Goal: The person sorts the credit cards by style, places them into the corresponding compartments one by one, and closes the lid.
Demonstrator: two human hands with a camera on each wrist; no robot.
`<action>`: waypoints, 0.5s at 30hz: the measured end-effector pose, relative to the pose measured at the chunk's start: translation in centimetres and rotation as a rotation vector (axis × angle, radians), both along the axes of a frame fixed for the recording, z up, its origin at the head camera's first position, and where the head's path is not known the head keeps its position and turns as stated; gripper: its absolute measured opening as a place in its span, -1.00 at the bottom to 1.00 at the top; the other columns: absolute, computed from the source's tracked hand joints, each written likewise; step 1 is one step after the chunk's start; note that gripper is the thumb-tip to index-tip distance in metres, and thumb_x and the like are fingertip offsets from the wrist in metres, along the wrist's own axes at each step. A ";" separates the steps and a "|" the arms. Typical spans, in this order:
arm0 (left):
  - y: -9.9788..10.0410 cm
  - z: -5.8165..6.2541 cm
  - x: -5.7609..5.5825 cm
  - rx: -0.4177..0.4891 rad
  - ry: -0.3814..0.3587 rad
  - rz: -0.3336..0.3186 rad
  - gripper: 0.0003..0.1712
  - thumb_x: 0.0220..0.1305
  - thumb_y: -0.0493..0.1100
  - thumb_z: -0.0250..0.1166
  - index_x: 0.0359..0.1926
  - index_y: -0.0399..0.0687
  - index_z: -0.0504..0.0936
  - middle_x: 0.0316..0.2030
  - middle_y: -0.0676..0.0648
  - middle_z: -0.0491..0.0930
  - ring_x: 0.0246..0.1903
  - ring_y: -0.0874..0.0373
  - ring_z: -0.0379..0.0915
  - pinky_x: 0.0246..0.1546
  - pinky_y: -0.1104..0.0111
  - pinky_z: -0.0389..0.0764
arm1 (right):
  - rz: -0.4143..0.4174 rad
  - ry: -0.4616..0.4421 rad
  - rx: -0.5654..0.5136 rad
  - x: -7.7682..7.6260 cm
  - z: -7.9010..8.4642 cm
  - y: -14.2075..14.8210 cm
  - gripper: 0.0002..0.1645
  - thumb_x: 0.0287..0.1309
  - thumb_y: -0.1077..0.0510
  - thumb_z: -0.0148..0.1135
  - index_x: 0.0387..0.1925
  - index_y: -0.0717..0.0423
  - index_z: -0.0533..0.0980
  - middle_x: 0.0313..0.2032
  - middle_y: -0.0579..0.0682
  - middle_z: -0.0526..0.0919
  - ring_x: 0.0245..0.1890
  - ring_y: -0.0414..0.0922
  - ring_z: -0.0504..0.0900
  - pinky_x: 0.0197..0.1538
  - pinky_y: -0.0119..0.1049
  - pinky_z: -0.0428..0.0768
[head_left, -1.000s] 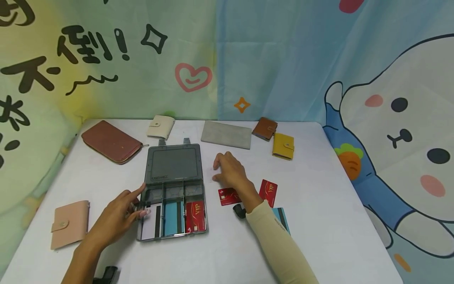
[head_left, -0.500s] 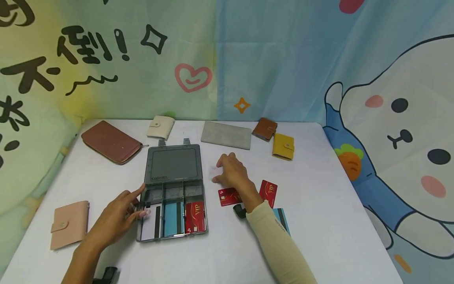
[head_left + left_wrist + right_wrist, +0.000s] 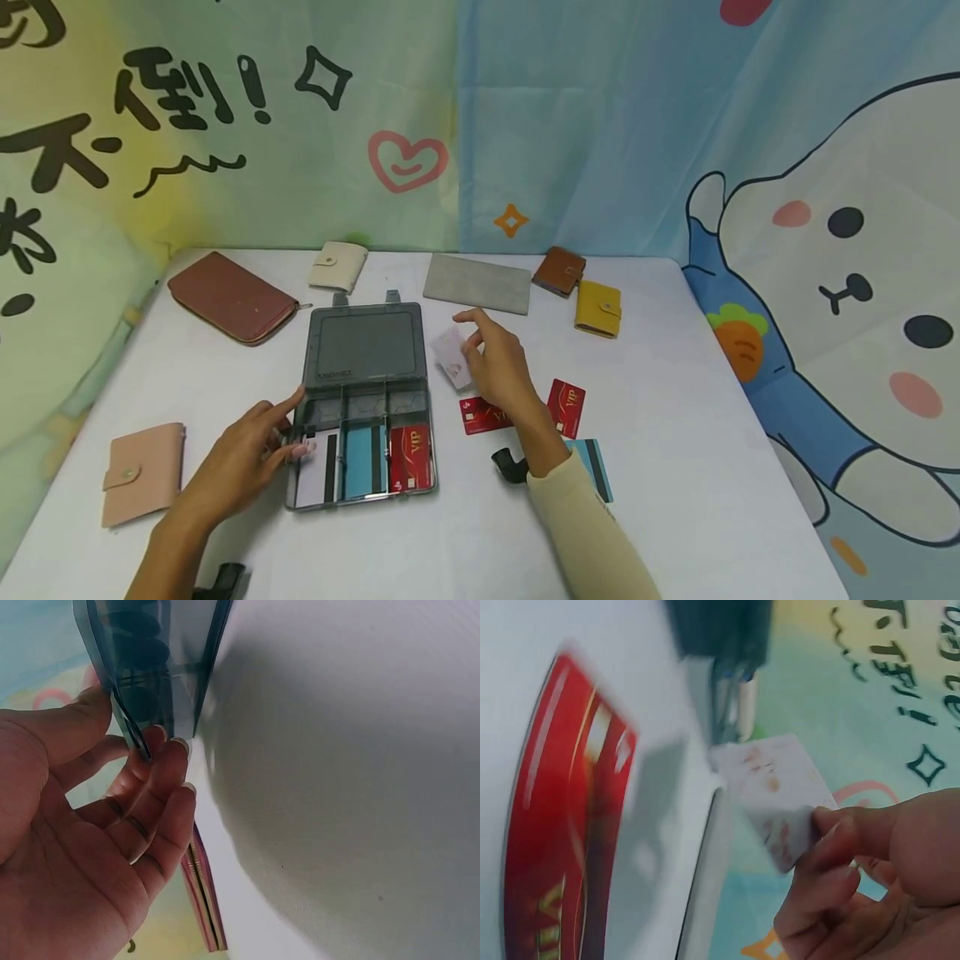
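A grey see-through plastic case (image 3: 363, 343) lies with its lid folded back. Its lower tray has three sections, holding a white card (image 3: 310, 479) with a black stripe, a blue card (image 3: 362, 471) and a red VIP card (image 3: 410, 467). My left hand (image 3: 240, 454) grips the case's left edge between thumb and fingers; the left wrist view shows the fingertips at the case wall (image 3: 150, 660). Right of the case, my right hand (image 3: 498, 362) pinches a white card with pinkish print (image 3: 776, 791) by its edge, tilted and raised off the table.
Under the right wrist lie a red card (image 3: 480, 416), another red VIP card (image 3: 566, 408) and a blue card (image 3: 598, 471). Along the back are a brown zip wallet (image 3: 234, 296), cream wallet (image 3: 339, 265), grey wallet (image 3: 477, 283), brown wallet (image 3: 559, 271) and yellow wallet (image 3: 598, 308). A pink wallet (image 3: 142, 475) lies left.
My right hand has lifted the white printed card from the table, tilting it up in a pinch. The left hand keeps its place on the case; the head view has shifted slightly.
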State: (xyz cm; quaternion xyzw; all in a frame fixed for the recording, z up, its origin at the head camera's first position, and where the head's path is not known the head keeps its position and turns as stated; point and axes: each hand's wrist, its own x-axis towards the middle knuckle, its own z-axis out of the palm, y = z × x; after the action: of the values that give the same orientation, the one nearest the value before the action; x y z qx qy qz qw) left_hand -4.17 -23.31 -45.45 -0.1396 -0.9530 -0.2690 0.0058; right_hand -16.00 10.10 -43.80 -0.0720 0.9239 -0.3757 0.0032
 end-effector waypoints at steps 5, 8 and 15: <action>0.0 0.0 0.0 -0.006 -0.012 0.003 -0.08 0.16 -0.21 0.46 0.49 -0.10 0.25 -0.17 -0.10 0.53 -0.32 0.22 0.50 -0.39 0.27 0.52 | 0.107 -0.015 -0.176 2.2 0.9 -0.7 -0.51 0.40 0.20 0.15 0.26 -0.30 0.46 -0.29 -0.12 0.54 -0.59 -0.12 0.47 -0.53 -0.28 0.50; 0.0 0.0 0.0 -0.011 -0.016 0.007 -0.08 0.16 -0.18 0.46 0.50 -0.09 0.24 -0.17 -0.10 0.53 -0.32 0.22 0.50 -0.39 0.26 0.52 | 0.170 -0.067 -0.273 3.4 1.1 -1.7 -0.57 0.39 0.19 0.18 0.22 -0.21 0.50 -0.32 -0.10 0.55 -0.69 -0.13 0.46 -0.64 -0.35 0.43; 0.1 0.1 0.0 -0.007 -0.040 0.019 -0.09 0.17 -0.21 0.46 0.50 -0.08 0.24 -0.16 -0.11 0.53 -0.31 0.18 0.52 -0.37 0.24 0.53 | 0.284 -0.181 -0.357 5.9 1.0 -4.8 -0.64 0.33 0.10 0.28 0.14 -0.13 0.55 -0.41 -0.17 0.65 -0.69 0.03 0.56 -0.65 -0.34 0.43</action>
State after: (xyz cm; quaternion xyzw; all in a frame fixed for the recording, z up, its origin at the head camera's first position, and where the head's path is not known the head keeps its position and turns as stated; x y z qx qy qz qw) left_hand -4.14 -23.20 -45.33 -0.1253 -0.9550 -0.2685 -0.0112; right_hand -10.07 5.29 -42.78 -0.1667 0.8196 -0.5335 0.1260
